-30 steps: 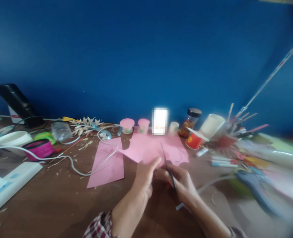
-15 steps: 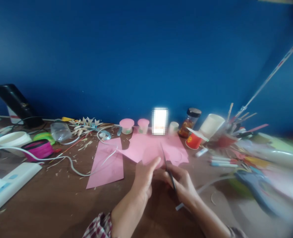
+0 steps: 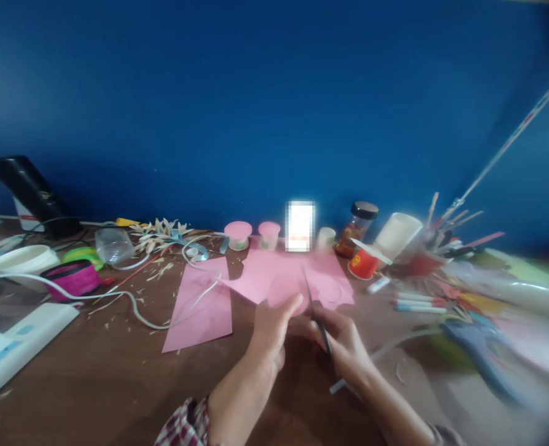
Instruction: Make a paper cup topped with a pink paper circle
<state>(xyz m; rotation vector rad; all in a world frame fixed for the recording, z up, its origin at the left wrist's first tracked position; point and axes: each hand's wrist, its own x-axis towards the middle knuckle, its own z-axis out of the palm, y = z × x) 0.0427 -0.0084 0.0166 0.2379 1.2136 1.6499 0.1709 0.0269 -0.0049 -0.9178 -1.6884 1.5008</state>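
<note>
My left hand [image 3: 268,337] pinches a piece of pink paper [image 3: 284,290] with a rounded edge, its thumb lying on top. In my right hand [image 3: 343,341] is a pair of dark-handled scissors [image 3: 322,329], blades pointing away from me along the right side of the piece. Whether the blades are apart or together I cannot make out. Beneath and beyond both hands lies more cut pink paper [image 3: 255,272]. A separate pink sheet [image 3: 200,310] rests flat to the left of my left hand. Two small cups with pink round tops [image 3: 237,230] stand at the back.
Left are a white power strip [image 3: 28,344], a magenta container [image 3: 72,280] and a looping white cable [image 3: 137,313]. A bright phone screen [image 3: 300,226], a dark-lidded jar [image 3: 355,229] and a red cup [image 3: 363,263] stand by the blue wall. Markers [image 3: 420,303] and blurred clutter fill the right.
</note>
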